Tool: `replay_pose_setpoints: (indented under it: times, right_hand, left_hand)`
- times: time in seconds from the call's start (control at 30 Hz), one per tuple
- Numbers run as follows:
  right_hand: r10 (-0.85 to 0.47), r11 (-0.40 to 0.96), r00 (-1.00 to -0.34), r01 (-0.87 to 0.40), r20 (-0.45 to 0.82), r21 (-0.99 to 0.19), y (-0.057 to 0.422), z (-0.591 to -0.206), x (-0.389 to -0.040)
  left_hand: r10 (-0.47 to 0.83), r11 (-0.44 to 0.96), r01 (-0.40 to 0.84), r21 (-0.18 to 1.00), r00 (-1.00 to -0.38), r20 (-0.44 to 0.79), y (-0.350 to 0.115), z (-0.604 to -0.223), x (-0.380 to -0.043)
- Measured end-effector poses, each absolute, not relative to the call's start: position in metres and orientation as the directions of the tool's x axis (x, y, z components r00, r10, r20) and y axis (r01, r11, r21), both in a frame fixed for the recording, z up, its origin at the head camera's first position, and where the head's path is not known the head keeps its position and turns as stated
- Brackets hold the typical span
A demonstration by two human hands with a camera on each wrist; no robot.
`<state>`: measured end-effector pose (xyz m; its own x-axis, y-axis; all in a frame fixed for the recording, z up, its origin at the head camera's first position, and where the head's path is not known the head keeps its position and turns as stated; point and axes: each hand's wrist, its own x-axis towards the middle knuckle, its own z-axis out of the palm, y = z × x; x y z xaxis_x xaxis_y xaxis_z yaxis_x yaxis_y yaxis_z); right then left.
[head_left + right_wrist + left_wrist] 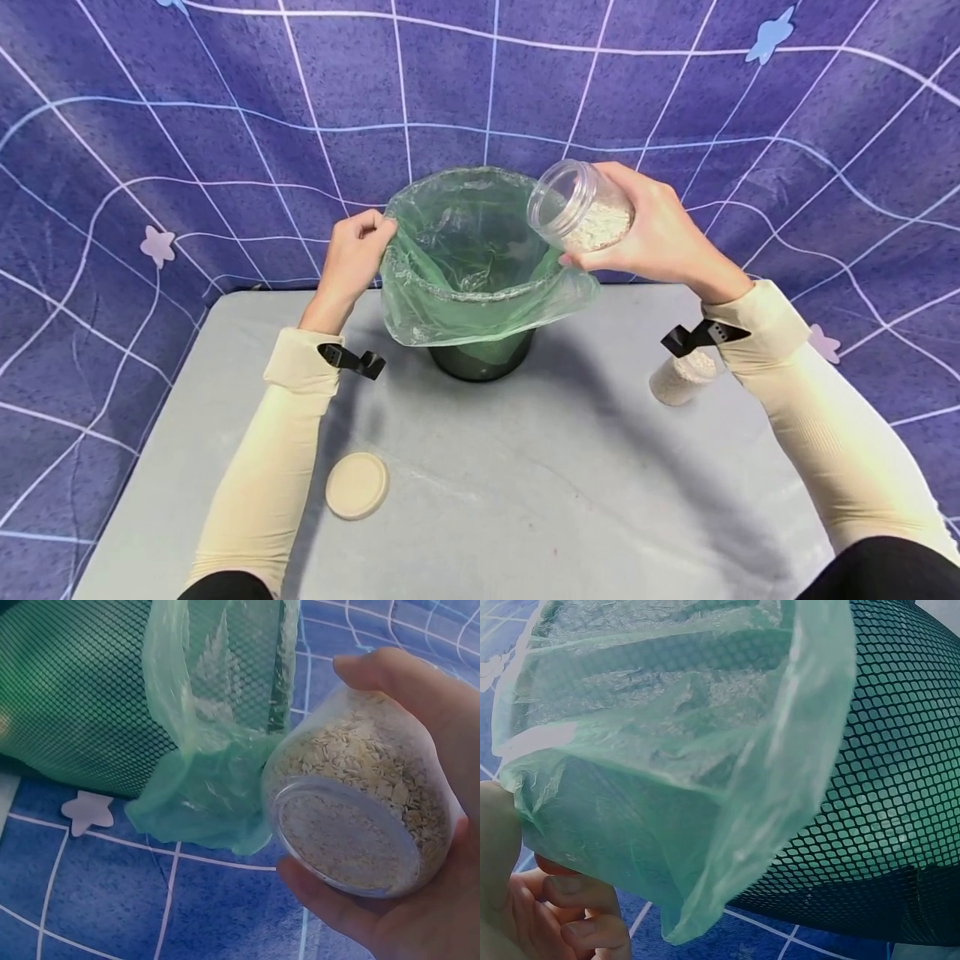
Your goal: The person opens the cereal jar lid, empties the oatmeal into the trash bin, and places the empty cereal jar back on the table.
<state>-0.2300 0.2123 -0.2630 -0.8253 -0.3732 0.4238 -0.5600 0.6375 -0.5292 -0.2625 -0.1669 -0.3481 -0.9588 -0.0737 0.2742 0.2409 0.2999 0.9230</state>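
A black mesh wastebasket [480,367] lined with a green plastic bag [480,321] stands at the table's back edge. The bag's edge folds over the rim and hangs outside. At the rim's left side my left hand [352,254] pinches the bag between thumb and fingers; bunched plastic shows by the fingers in the left wrist view. My right hand [660,225] grips a clear jar [600,218] around its body, tilted with its lidless mouth toward the wastebasket's opening. Flakes that look like rolled oats [367,754] fill part of the jar, lying along its lower side.
On the grey table [510,475], a round cream lid [357,486] lies at the front left. Another clear jar [675,383] with pale contents stands on the right, partly behind the right wrist's camera mount. A blue gridded curtain [247,142] surrounds the table behind.
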Motion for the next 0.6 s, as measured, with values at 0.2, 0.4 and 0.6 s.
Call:
replay_pose_setpoints:
  times: [0.2, 0.4, 0.6]
  right_hand:
    - [-0.412, 0.649, -0.827, -0.561, 0.383, -0.514, 0.207, -0.255, -0.242]
    - [-0.466, 0.676, -0.823, -0.568, 0.325, -0.47, 0.201, -0.243, -0.254]
    - [-0.492, 0.712, -0.825, -0.565, 0.277, -0.418, 0.192, -0.235, -0.262]
  left_hand:
    - [-0.065, 0.289, 0.252, 0.923, -0.957, 0.282, -0.167, -0.348, -0.263]
    - [-0.069, 0.292, 0.24, 0.926, -0.96, 0.271, -0.166, -0.347, -0.262]
    - [-0.071, 0.283, 0.241, 0.928, -0.96, 0.271, -0.167, -0.347, -0.262]
